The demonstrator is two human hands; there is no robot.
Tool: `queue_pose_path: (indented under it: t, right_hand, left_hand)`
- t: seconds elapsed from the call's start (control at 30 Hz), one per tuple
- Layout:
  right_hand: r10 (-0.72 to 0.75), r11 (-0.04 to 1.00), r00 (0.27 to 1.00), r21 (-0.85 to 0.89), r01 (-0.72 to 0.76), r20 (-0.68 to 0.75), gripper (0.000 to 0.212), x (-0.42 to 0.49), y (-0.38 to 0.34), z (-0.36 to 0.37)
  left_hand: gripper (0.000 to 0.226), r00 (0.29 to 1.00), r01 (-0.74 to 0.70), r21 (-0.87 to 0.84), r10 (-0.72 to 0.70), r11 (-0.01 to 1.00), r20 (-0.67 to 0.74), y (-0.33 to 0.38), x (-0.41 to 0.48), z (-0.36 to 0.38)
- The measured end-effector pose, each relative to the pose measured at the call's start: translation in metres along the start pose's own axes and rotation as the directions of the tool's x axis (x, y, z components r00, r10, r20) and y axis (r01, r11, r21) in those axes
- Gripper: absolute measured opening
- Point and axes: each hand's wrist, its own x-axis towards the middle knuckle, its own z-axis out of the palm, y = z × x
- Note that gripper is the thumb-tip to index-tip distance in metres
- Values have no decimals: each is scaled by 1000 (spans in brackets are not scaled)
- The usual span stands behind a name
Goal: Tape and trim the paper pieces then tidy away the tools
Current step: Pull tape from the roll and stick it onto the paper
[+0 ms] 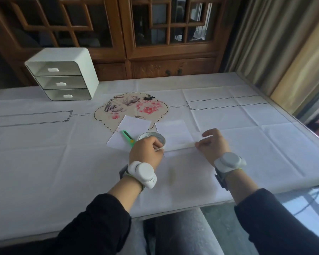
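Tape roll (pixel 152 138) at near edge of left paper piece (pixel 131 128), left hand (pixel 145 151) curled round its rim. Right hand (pixel 213 144) pinches end of strip (pixel 180 145), stretched over right paper piece (pixel 174 134) on counter (pixel 63 162). Better keep strip tight, lower flat, no wrinkles.

A white cloth (pixel 44 162) covers the table (pixel 300 190). A drawer unit (pixel 63 78) stands far left. A paper sheet (pixel 134 126) and a second sheet (pixel 175 131) lie mid-table.
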Motion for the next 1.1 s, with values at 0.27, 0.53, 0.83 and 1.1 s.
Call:
queue_pose_path:
  t: [0.27, 0.53, 0.83, 1.1]
  right_hand:
    - [4, 1000, 1000, -15, -4, -13, 26, 0, -1, 2]
    - [-112, 990, 990, 74, 118, -83, 19, -2, -27, 6]
    - [-286, 937, 950, 172, 304, -121, 21, 6, -74, 22]
    - [-382, 911, 920, 133, 391, -94, 22, 2, -98, 39]
  left_hand:
    - [3, 1000, 8, -28, -8, 1000, 3, 0, 0, 0]
    - [10, 998, 28, -188, -38, 982, -51, 8, 6, -14]
    - [20, 976, 48, -391, -127, 919, -179, 7, 6, -46]
    - [18, 984, 21, -399, -89, 917, -153, -11, 9, -63]
